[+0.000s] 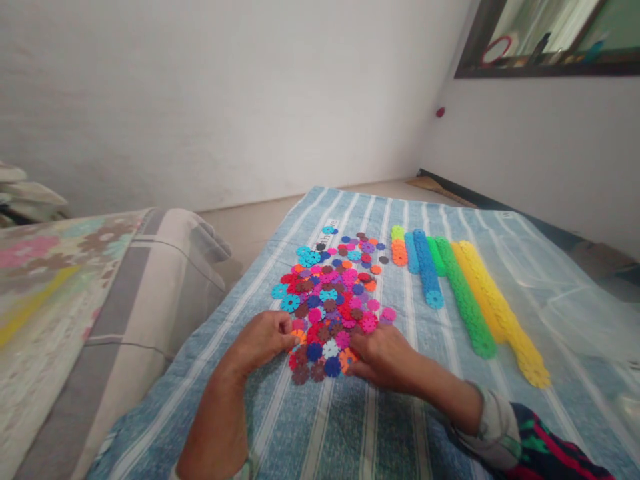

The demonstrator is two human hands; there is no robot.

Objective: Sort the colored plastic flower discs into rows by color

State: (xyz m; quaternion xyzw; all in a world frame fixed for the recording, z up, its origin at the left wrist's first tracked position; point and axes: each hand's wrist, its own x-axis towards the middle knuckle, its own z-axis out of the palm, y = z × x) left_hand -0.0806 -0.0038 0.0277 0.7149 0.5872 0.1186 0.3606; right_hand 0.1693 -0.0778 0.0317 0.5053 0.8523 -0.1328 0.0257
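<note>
Head view: disc pile (333, 300) touching both hands' fingers (293, 331), seemingly ungrasped.

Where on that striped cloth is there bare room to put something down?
The striped cloth is bare on its near part, between the two forearms. A narrow strip lies free between the loose pile of discs and the sorted colour rows. The far edge beyond the pile is also free. It is crowded around the left hand and right hand, both at the pile's near edge.

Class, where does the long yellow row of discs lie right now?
In the head view, the yellow row lies on the striped cloth, rightmost, beside the green row.
</note>
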